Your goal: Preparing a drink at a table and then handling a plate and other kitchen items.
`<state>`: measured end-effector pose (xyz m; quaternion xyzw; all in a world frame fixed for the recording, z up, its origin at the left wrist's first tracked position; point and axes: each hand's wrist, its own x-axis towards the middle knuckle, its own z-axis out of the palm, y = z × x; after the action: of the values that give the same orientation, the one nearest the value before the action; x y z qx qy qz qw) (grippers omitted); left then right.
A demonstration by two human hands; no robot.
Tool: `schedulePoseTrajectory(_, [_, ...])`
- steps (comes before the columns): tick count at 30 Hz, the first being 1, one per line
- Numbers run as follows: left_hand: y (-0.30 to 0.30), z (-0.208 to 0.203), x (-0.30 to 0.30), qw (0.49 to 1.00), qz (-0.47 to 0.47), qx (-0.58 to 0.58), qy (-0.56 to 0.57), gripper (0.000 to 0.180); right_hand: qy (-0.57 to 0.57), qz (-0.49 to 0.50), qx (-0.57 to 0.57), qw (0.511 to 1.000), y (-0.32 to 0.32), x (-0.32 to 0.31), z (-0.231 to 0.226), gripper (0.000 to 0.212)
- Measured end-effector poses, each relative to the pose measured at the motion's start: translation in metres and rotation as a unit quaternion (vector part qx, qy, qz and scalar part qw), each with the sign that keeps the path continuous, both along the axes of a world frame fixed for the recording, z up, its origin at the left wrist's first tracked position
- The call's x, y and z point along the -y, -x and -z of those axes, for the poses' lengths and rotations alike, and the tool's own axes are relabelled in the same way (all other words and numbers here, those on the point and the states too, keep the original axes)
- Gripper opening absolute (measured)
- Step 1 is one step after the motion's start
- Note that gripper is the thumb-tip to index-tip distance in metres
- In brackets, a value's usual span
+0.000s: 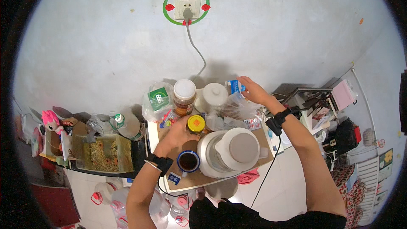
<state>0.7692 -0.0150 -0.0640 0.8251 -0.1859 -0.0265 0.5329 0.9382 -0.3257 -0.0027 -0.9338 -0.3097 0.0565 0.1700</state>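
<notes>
Two bare forearms [142, 191], each strapped in black at the wrist, reach in over a crowded tabletop [212, 183]. Nearest me, a blue-rimmed cup [189, 171] of dark liquid stands beside a broad white kettle [229, 152], near enough to my left wrist that a careless turn could spill it. Just past the cup, my left hand [176, 135] is closed around the side of a small jar [196, 124] with a yellow lid, upright at the kettle's far left, the forearm slanting in from lower left. Whether the jar is off the tabletop I cannot tell. I judge it rigid, fairly light and, if its wall is glass, slick and breakable; the sound hold is around the body beneath the lid, thumb opposing fingers. Farther out, my right arm stretches past the kettle, my right hand [255, 91] loosely extended and holding nothing that I can see, its fingers beside a blue-and-white box [234, 86]. That box looks light and crushable, best pinched by its sides. Just below the hand lies a clear plastic bag [235, 106], soft and likely slippery. Beyond, on the pale wall [254, 25], a grey plug [188, 14] sits in a socket [180, 5].
</notes>
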Motion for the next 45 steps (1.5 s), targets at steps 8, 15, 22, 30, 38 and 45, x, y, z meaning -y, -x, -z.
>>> schedulePoseTrajectory(8, [0.01,-0.009,-0.001,1.0,-0.012,-0.013,-0.015,0.072,0.116,0.0,0.059,0.992,-0.022,-0.01,0.03,0.076])
schedulePoseTrajectory(15, [0.045,-0.025,-0.022,0.982,-0.108,-0.097,0.123,0.079,0.094,0.031,0.094,0.991,-0.004,0.026,0.012,0.043])
schedulePoseTrajectory(22, [0.137,-0.054,-0.06,0.917,-0.322,-0.079,0.222,0.068,-0.185,0.049,0.138,0.972,0.055,0.058,-0.039,0.03])
schedulePoseTrajectory(30, [0.201,-0.057,-0.039,0.869,-0.411,-0.081,0.263,0.061,-0.314,0.072,0.15,0.935,0.117,0.092,-0.074,0.038])
schedulePoseTrajectory(38, [0.223,-0.08,0.001,0.873,-0.406,-0.083,0.257,0.058,-0.374,0.038,0.137,0.916,0.175,0.111,-0.091,0.044])
schedulePoseTrajectory(45, [0.248,-0.106,0.036,0.871,-0.425,-0.061,0.239,0.052,-0.385,0.016,0.173,0.906,0.211,0.125,-0.109,0.036])
